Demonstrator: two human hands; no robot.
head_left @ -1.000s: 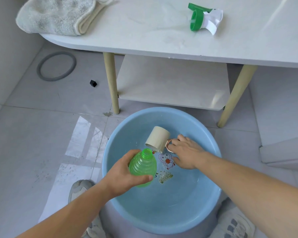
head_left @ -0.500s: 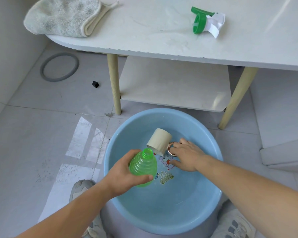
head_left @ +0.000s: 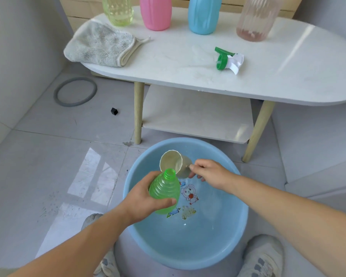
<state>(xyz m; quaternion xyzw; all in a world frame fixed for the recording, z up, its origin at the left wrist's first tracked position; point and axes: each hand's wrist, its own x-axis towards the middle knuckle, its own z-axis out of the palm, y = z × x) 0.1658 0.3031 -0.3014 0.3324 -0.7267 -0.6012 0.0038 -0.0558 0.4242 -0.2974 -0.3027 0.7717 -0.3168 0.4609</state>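
Observation:
My left hand [head_left: 143,198] grips a green ribbed plastic bottle [head_left: 164,191] with no cap, its open neck tilted up and away from me. My right hand [head_left: 209,172] holds a cream cup [head_left: 173,163] by its handle, tipped on its side with the mouth right above the bottle's neck. Both are held over a light blue basin [head_left: 234,236] on the floor, which holds water and has cartoon pictures on its bottom.
A white low table [head_left: 268,80] stands beyond the basin with a green and white spray head [head_left: 228,60], a folded grey towel [head_left: 102,45] and several bottles, yellow-green, pink [head_left: 155,13], blue and clear pink. A grey ring [head_left: 75,91] lies on the floor tiles. My shoes flank the basin.
My right hand has lifted the cup out of the basin and turned its mouth towards the bottle's neck. The view has tilted up, so the bottles on the table show.

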